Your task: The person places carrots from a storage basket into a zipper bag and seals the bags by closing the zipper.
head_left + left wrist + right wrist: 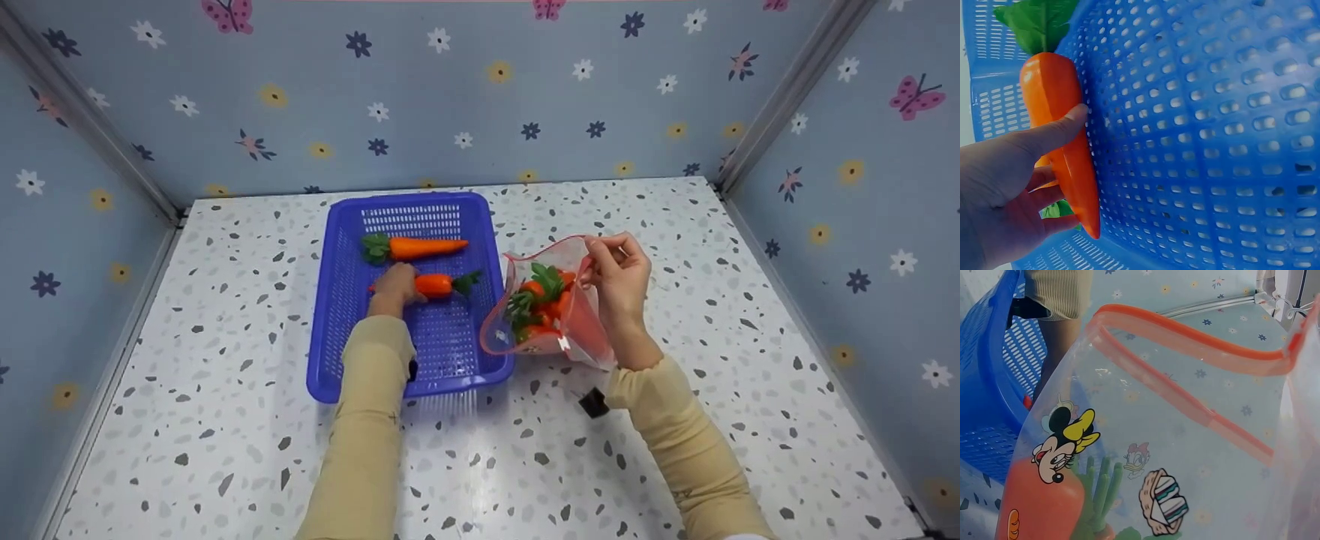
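Inside the blue plastic basket (321, 330), my left hand (397, 286) grips an orange carrot (433, 285) with green leaves. The left wrist view shows the thumb laid across this carrot (1055, 84), the other fingers behind it. Another carrot (424, 247) lies farther back in the basket. To the right, my right hand (624, 281) pinches the red-edged rim of a clear zip bag (589, 330), whose mouth gapes. Several carrots (551, 307) with green tops sit in the bag. In the right wrist view the printed bag (1213, 439) fills the frame; the right hand is hidden there.
The basket and bag stand side by side on a white speckled table (247, 450). Flower-patterned panels (465, 90) enclose the back and both sides. A black object (594, 403) shows at the right sleeve's cuff.
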`<state>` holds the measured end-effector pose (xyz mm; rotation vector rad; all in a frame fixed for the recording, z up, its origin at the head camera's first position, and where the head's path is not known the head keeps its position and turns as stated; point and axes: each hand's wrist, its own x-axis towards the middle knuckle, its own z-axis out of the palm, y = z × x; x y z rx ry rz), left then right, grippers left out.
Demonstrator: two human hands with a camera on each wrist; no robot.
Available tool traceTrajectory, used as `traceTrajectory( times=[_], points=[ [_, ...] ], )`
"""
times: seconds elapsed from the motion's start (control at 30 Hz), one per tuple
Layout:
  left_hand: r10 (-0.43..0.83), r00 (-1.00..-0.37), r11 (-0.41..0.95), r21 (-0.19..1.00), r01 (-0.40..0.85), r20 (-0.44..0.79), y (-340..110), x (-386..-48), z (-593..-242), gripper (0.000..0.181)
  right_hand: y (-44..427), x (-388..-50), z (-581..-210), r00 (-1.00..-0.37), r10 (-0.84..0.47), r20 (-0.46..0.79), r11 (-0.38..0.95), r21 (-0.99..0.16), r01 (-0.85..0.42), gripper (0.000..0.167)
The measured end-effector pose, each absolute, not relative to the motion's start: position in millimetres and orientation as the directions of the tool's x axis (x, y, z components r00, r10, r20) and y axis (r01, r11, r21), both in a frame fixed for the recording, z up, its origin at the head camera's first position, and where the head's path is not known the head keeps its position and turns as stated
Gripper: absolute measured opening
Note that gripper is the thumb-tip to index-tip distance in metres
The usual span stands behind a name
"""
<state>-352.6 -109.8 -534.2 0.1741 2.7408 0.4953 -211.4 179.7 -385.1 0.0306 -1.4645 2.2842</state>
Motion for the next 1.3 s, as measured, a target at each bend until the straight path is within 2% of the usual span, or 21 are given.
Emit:
traceTrajectory(
  times=[0.03,0.17,0.43,0.73,0.83,0.97,1.07,1.3],
  points=[
    [0.163,-0.925,0.938,0.344,0.038,-0.344,-104,-338,-513,0.05,180,-211,-385,-0.91,0.337,0.242,-0.355,-0.862,-0.361,0.007],
    [0.196,-0.933,0.924,0.375,0.073,-0.3,-103,-319,-490,0.038,179,-210,-384,-0.912,0.332,0.242,-0.357,-0.862,-0.359,0.007],
    [0.215,-0.934,0.923,0.371,0.099,-0.285,-106,-313,-473,0.039,181,-210,-386,-0.91,0.33,0.25,-0.342,-0.867,-0.363,0.005],
    [0.252,-0.942,0.914,0.375,0.157,-0.221,-107,-307,-454,0.029,181,-208,-386,-0.91,0.328,0.252,-0.321,-0.877,-0.358,0.006],
    [0.247,-0.945,0.872,0.474,0.121,-0.214,-107,-302,-447,0.033,180,-208,-385,-0.911,0.326,0.253,-0.336,-0.87,-0.361,0.007],
    [0.263,-0.948,0.78,0.617,0.098,-0.181,-107,-293,-438,0.051,181,-208,-386,-0.912,0.328,0.247,-0.322,-0.878,-0.354,0.008],
    [0.293,-0.945,0.765,0.628,0.143,-0.142,-107,-288,-428,0.054,182,-209,-387,-0.913,0.328,0.243,-0.31,-0.885,-0.347,0.008],
    [0.31,-0.948,0.816,0.532,0.226,-0.073,-102,-269,-404,0.052,182,-209,-386,-0.912,0.332,0.241,-0.304,-0.888,-0.345,0.006]
  ],
)
